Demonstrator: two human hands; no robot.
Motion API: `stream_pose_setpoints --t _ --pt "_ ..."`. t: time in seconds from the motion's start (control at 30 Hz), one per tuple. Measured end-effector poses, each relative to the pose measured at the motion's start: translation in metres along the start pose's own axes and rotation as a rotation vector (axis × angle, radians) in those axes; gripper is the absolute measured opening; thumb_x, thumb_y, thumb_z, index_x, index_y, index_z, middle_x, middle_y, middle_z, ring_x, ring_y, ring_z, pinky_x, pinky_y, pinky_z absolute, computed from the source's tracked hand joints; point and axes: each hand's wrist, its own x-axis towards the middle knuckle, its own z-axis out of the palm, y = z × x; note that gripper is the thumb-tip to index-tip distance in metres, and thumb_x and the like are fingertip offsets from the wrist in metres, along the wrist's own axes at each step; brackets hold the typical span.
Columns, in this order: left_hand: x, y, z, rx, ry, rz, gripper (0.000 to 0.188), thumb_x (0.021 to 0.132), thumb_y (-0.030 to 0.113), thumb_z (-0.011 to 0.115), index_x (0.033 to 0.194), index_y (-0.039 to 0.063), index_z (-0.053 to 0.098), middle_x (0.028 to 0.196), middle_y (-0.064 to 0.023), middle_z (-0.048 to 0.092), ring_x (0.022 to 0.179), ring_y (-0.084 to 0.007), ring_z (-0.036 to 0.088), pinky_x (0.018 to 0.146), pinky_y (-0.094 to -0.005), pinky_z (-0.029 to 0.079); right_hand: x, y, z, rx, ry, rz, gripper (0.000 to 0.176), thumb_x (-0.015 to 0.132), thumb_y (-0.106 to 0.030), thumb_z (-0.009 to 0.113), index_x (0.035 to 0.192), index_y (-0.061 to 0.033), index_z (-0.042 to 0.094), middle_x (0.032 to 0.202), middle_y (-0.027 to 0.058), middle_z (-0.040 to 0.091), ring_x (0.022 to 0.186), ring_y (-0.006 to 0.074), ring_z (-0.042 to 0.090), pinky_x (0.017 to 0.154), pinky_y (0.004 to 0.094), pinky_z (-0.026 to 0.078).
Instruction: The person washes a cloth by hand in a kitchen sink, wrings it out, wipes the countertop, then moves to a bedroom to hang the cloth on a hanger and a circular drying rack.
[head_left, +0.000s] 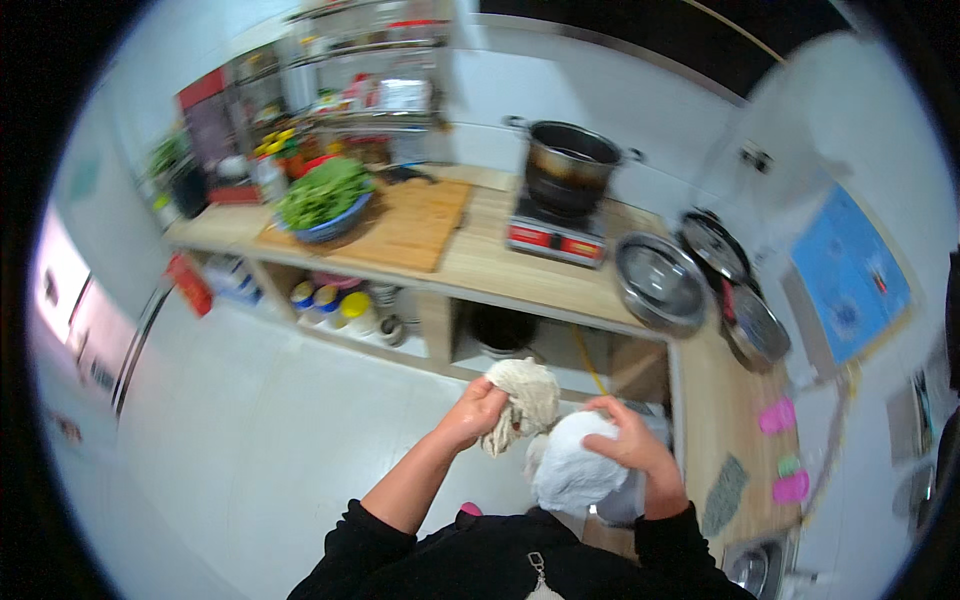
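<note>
A crumpled cream cloth hangs from my left hand, pinched between thumb and fingers. My right hand grips a bunched white cloth from its upper right side. Both cloths are held in front of my body, above the floor, with their edges close together. Part of a greyish fold shows between them; I cannot tell which cloth it belongs to.
The wooden counter bears a cutting board, a blue basin of leafy greens, and a blackened pot on a portable stove. Steel bowls and pans stand in the corner. A sink lies lower right.
</note>
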Motion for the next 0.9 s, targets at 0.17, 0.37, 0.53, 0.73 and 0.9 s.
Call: stream_pose_setpoints --t 0.17,0.37,0.53,0.73,0.9 --pt "-0.038 0.019 -0.071 0.198 0.236 0.286 0.035 0.079 0.000 0.035 0.110 0.003 0.052 0.100 -0.0058 0.058 0.095 -0.0138 0.053 0.086 -0.0289 0.042 0.101 -0.028 0.122 0.270 -0.234 -0.115 0.066 0.070 -0.026 0.070 0.122 -0.0004 0.040 0.106 0.0133 0.056 0.099 0.0202 0.052 0.085 0.0311 0.040" --pt "-0.078 0.031 -0.166 0.763 0.632 0.374 0.031 0.071 0.003 0.049 0.101 0.006 0.057 0.100 -0.0117 0.057 0.095 -0.0276 0.054 0.085 -0.0340 0.042 0.201 -0.029 0.222 0.163 -0.495 -0.198 0.041 0.069 -0.026 0.069 0.100 -0.0018 0.058 0.093 0.0148 0.062 0.087 0.0228 0.059 0.076 0.0323 0.045" --pt "-0.102 0.073 -0.250 1.036 0.730 0.241 0.026 0.071 0.009 0.055 0.096 0.013 0.059 0.098 -0.0112 0.056 0.090 -0.0290 0.054 0.077 -0.0369 0.045 0.281 -0.073 0.265 -0.298 -0.531 -0.215 0.039 0.069 -0.035 0.061 0.096 -0.0070 0.061 0.085 0.0200 0.061 0.082 0.0339 0.059 0.071 0.0393 0.046" --pt "-0.164 0.080 -0.370 1.481 1.399 0.018 0.022 0.071 0.010 0.054 0.092 0.015 0.059 0.090 -0.0071 0.059 0.082 -0.0262 0.055 0.065 -0.0375 0.046 0.365 -0.147 0.328 -0.495 -0.727 -0.436 0.038 0.078 -0.048 0.048 0.097 -0.0188 0.062 0.085 0.0152 0.061 0.082 0.0351 0.057 0.071 0.0427 0.044" --pt "-0.253 0.066 -0.447 0.647 1.934 -0.191 0.014 0.078 0.012 0.050 0.090 0.007 0.056 0.092 -0.0093 0.060 0.078 -0.0258 0.059 0.057 -0.0386 0.047 0.428 -0.206 0.414 -0.396 -0.861 -0.474 0.037 0.078 -0.048 0.047 0.094 -0.0185 0.064 0.079 0.0172 0.061 0.079 0.0350 0.058 0.069 0.0412 0.045"
